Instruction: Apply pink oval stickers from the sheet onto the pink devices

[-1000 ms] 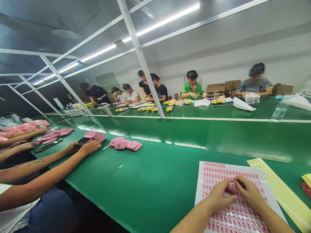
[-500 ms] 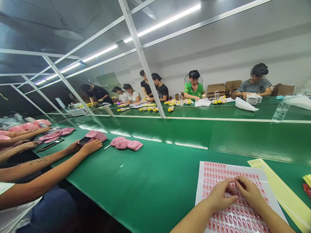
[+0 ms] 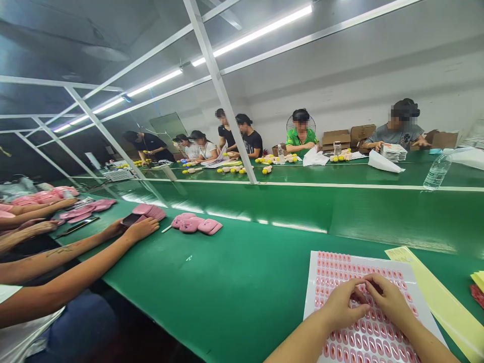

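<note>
A white sheet (image 3: 314,282) covered with rows of small pink oval pieces lies on the green table at the lower right. Over its middle, my left hand (image 3: 346,302) is bent, with thumb and fingers curved toward my right hand (image 3: 385,297). The fingertips of both hands meet near the upper middle of the sheet, pinched around something too small to make out. My wrists rest low over the sheet's lower rows. Under the sheet's right side lies a long pale yellow strip (image 3: 446,302).
At the left, a neighbour's hands (image 3: 141,229) hold a dark and pink item beside pink pouches (image 3: 196,224). A low green divider (image 3: 287,204) crosses ahead. Beyond it stand a plastic bottle (image 3: 437,170) and several people working. Yellow and red items (image 3: 478,292) sit at the right edge.
My hands look unchanged. Across the divider, the person in grey has moved their hands apart around the white stack, and the person in green has lifted a white sheet.
</note>
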Demonstrator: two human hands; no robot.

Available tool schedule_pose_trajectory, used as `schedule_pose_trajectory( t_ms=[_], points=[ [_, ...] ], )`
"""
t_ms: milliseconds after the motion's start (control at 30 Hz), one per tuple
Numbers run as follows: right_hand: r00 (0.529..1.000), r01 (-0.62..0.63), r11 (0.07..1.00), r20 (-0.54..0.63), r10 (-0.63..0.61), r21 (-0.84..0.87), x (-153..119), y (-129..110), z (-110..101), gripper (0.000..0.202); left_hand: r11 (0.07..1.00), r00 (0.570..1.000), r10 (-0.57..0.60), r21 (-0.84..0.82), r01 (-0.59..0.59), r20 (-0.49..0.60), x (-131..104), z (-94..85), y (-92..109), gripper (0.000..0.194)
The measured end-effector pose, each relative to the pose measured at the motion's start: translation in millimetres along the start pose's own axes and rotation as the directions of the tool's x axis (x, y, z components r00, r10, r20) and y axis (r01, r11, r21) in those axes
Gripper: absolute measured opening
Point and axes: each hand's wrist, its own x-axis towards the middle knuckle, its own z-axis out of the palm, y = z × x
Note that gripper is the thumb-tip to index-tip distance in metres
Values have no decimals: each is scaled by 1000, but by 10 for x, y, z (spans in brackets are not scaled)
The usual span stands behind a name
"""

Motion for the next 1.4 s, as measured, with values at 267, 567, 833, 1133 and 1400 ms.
schedule_pose_trajectory(
  t_ms=[267, 567, 833, 1133, 1400],
  points=[
    [1000, -10, 1000, 14, 10, 8, 8, -15, -7, 29, 1000, 1000, 3, -1, -3, 0, -7, -9, 12, 55],
    [1000, -17, 1000, 18, 16, 12, -18, -9, -7, 29, 1000, 1000, 2, -12, -2, -4, -12, -1, 18, 56],
    [1000, -15, 1000, 12, 15, 12, -2, 6, 3, 30, 1000, 1000, 1, -16, -1, -8, -7, -1, 24, 56],
    [1000, -15, 1000, 27, 15, 16, 0, 11, 0, 28, 1000, 1000, 6, -15, -6, -5, 4, 7, -14, 57],
    [1000, -12, 1000, 23, 11, 16, 1, 20, 7, 28, 1000, 1000, -7, -12, 7, 4, -4, -5, 11, 58]
  ],
)
